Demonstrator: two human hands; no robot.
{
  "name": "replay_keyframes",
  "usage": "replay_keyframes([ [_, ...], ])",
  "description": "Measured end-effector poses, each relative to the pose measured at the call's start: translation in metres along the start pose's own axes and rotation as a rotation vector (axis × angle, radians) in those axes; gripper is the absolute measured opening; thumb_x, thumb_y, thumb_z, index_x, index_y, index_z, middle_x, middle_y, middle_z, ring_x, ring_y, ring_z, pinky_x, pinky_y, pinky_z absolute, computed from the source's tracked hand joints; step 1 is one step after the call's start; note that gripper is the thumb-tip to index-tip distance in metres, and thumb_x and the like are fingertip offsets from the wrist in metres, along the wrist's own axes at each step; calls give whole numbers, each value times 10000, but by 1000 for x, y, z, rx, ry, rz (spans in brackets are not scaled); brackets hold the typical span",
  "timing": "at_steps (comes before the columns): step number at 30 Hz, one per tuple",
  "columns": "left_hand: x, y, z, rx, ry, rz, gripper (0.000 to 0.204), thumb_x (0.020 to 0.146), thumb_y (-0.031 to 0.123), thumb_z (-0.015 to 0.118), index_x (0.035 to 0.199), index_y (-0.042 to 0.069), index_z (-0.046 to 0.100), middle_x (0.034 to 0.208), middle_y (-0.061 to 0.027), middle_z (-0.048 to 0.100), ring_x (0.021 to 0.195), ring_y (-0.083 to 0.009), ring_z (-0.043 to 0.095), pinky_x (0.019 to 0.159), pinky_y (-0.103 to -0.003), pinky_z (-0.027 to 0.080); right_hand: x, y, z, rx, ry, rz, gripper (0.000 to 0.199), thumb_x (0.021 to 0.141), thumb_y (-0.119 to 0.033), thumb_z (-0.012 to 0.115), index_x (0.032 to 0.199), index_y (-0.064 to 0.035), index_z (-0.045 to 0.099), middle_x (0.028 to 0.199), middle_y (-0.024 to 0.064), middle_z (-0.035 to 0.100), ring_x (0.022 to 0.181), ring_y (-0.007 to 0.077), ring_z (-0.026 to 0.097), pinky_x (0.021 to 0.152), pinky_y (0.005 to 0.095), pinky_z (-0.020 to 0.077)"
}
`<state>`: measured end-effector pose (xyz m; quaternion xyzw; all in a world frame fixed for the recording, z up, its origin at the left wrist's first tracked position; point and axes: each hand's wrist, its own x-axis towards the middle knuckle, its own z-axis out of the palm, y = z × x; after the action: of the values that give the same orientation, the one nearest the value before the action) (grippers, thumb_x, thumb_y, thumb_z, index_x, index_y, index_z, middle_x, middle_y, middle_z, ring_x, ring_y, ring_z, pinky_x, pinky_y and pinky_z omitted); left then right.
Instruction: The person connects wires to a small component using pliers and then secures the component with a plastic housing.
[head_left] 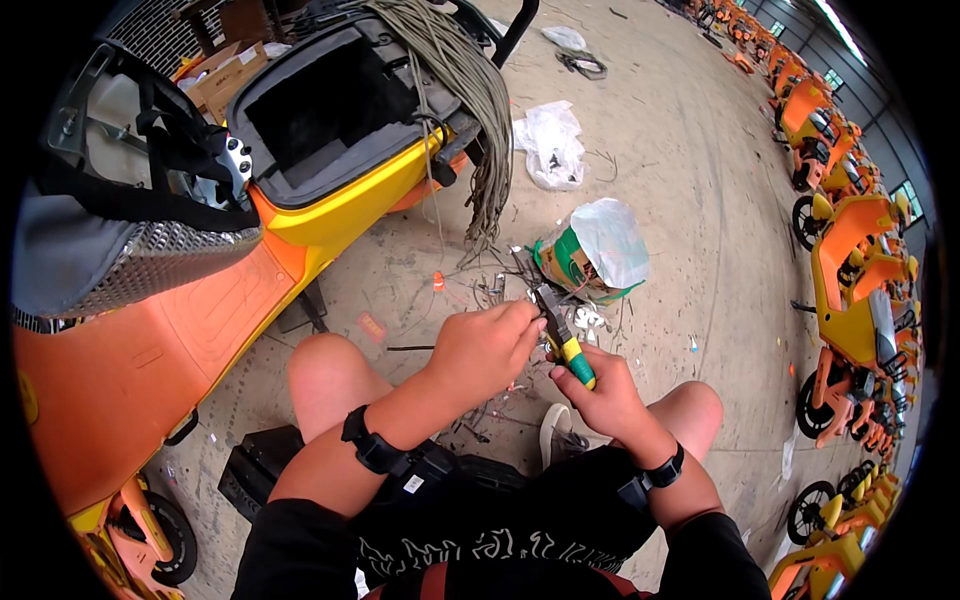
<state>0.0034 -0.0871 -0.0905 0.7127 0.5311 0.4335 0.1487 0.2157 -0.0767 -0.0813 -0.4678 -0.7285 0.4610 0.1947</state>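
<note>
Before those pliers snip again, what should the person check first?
1. Right hand grips the pliers by their yellow-green handles: ok.
2. Left hand has something pinched at the jaws: cannot tell, too small to see.
3. Left fingertips stay out of the jaws: cannot tell, they sit very close.
4. Wire bundle draped over the scooter hangs away from both hands: ok.
5. Floor by the feet free of litter: not ok, scraps lie scattered there.

Scooter workshop hall: rows of orange scooters (850, 260), concrete floor (680, 130).
</note>
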Motion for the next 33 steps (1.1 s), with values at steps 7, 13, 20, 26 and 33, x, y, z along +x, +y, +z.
replay_keyframes([
  [7, 0, 7, -4, -43, -31, -37, 194, 987, 180, 624, 857, 43, 577, 641, -90, 612, 571, -303, 646, 517, -422, 492, -1, 9, 2, -57, 39, -141, 214, 941, -135, 693, 1103, 2, 719, 958, 152, 695, 820, 260, 673, 765, 356, 523],
  [13, 9, 10, -22, -945, -356, -759, 217, 1034, 170, 570, 915, 1, 637, 608, 8, 544, 460, -113, 493, 447, -286, 384, 0, 19, 2, -81, 69, -224, 164, 924, -102, 699, 1039, 14, 704, 1076, 157, 712, 900, 309, 703, 797, 373, 546],
  [20, 3, -5, -22, -1796, -499, -1123, 207, 1048, 164, 532, 969, 4, 638, 620, 22, 513, 408, -46, 352, 415, -227, 287, 10, 26, 3, -128, 141, -423, 162, 899, -78, 716, 1027, 19, 696, 1184, 157, 704, 938, 336, 717, 829, 381, 558],
  [26, 8, -5, -15, -1248, -379, -901, 212, 1053, 175, 540, 938, 20, 626, 626, 33, 526, 445, -100, 461, 448, -263, 372, 9, 14, 2, -126, 107, -282, 208, 903, -159, 733, 928, 43, 690, 1066, 198, 709, 853, 365, 701, 749, 408, 558],
  [33, -8, -4, 3, 142, -62, -52, 136, 934, 182, 678, 933, 60, 618, 796, -126, 644, 707, -335, 657, 579, -438, 518, 0, 9, 0, -34, -124, 209, 232, 954, -183, 696, 1081, 10, 720, 821, 56, 710, 754, 93, 608, 707, 285, 505],
])
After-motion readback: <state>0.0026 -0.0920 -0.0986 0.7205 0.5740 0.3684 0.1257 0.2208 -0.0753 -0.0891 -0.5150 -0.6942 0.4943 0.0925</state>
